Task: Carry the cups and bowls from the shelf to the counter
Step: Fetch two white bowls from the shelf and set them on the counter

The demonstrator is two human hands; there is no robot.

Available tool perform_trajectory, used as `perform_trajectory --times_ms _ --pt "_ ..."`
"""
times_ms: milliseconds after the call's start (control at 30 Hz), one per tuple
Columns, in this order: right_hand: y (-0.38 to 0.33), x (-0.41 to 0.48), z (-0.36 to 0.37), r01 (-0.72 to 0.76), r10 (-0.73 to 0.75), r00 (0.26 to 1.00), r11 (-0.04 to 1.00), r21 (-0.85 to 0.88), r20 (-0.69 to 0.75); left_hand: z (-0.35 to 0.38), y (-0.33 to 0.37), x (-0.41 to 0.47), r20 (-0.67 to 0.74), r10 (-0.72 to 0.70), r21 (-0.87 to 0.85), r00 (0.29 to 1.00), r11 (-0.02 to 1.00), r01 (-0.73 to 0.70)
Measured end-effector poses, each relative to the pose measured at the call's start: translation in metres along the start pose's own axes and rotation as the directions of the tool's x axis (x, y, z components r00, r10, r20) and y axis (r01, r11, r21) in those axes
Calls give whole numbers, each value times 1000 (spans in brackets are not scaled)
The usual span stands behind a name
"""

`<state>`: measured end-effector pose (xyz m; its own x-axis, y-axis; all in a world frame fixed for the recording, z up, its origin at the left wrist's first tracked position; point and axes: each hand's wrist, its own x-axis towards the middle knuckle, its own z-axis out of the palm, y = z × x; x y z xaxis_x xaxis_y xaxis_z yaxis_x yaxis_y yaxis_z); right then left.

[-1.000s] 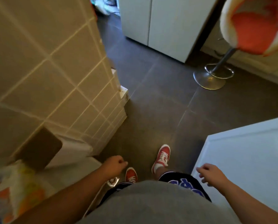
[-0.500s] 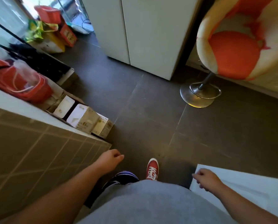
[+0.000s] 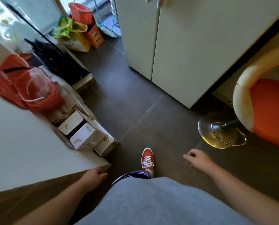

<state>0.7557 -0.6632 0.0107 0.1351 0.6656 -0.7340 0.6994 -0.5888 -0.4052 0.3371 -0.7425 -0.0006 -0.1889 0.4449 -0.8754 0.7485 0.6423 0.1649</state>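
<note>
No cup, bowl or shelf shows in the head view. My left hand point(image 3: 93, 177) hangs low at the corner of a pale counter top point(image 3: 26, 153), fingers loosely curled, holding nothing. My right hand point(image 3: 196, 158) floats over the dark floor tiles at the lower right, fingers loosely bent and empty. One red shoe point(image 3: 147, 159) is stepping forward between my two hands.
White boxes point(image 3: 86, 137) and a red basket point(image 3: 38, 93) crowd the floor on the left, beside a black rack point(image 3: 57, 62). Pale cabinet doors point(image 3: 181, 46) stand ahead. An orange-and-white swivel stool point(image 3: 263, 108) on a chrome base point(image 3: 221, 135) stands at the right.
I have walked forward past the tiled wall; the white panel at the lower right is gone from view. The stool has shifted right and the left-hand clutter has come into view.
</note>
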Motion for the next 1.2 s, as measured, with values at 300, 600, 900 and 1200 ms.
perform_trajectory --times_ms 300,600,900,1200 --pt "-19 77 -97 -145 144 989 989 -23 -23 -86 144 61 -42 106 -65 994 992 -108" --pt "-57 196 -171 -196 205 978 967 -162 45 -162 302 123 -135 186 -201 973 957 -210" --pt "-245 327 -212 107 -36 979 930 -353 203 -218 290 130 -182 -77 -424 980 906 -8" --pt "-477 406 -142 419 -289 896 798 -432 336 -240 200 133 -55 -313 -682 948 706 193"
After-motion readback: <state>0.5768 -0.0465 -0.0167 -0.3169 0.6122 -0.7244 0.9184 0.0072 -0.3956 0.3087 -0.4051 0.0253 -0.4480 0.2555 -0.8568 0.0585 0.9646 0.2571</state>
